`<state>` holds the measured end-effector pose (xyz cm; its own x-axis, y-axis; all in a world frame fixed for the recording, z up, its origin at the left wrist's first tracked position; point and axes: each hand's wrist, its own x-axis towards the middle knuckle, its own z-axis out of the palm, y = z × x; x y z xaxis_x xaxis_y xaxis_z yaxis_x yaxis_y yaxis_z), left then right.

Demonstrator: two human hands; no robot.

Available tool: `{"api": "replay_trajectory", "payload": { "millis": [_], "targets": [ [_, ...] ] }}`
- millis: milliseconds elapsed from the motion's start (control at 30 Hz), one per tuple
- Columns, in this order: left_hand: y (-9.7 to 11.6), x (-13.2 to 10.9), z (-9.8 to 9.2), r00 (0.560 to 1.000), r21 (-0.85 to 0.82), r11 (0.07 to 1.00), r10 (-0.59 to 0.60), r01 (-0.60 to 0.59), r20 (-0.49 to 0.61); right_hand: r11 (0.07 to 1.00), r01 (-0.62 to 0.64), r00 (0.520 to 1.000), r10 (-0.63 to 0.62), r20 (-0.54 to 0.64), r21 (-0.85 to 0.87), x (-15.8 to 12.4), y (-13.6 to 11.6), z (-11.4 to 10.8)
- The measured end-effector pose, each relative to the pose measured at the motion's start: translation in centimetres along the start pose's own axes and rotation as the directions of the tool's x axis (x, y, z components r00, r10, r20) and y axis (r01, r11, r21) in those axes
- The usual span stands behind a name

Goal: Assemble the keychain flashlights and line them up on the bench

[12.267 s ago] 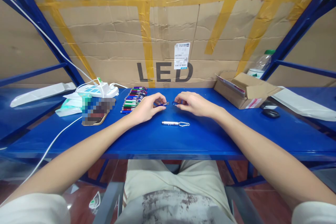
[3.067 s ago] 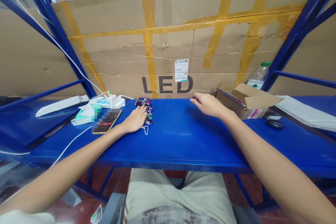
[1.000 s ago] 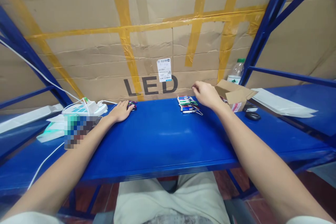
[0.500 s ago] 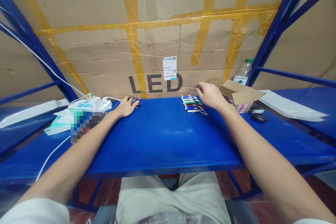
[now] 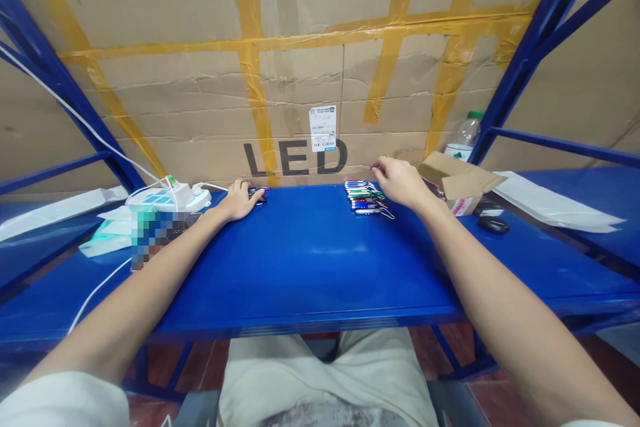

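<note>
My left hand [image 5: 241,200] rests at the back left of the blue table [image 5: 310,267], its fingers over a small group of dark and red pen-like items [image 5: 260,195] that it partly hides. Right of the middle, several slim metallic pieces [image 5: 365,193] in blue, green, red and silver lie in a stacked row, with loops at their right ends. Beside their upper right end is my right hand [image 5: 397,178], its fingers curled together above the table. Whether anything is between those fingertips is too small to tell.
An open small carton [image 5: 463,183], a black mouse [image 5: 493,224] and a green-capped bottle [image 5: 465,137] stand at the right. White paper [image 5: 555,203] lies further right. At the left are a power strip [image 5: 165,197] and a packet [image 5: 107,237]. Cardboard [image 5: 300,93] closes off the back.
The view has shifted slightly. My left hand has moved a little to the left over the small items. My right hand and the row of pieces look the same.
</note>
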<state>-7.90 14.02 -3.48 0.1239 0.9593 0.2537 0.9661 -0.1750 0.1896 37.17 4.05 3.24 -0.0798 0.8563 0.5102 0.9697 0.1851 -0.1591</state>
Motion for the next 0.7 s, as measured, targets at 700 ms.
{"api": "replay_trajectory", "payload": {
  "millis": [700],
  "targets": [
    [7.4,-4.1,-1.3,0.971,-0.184,0.98,0.109,-0.069,0.215,0.996,0.087,0.994,-0.087,0.067,0.007,-0.4,-1.2,0.3]
  ]
}}
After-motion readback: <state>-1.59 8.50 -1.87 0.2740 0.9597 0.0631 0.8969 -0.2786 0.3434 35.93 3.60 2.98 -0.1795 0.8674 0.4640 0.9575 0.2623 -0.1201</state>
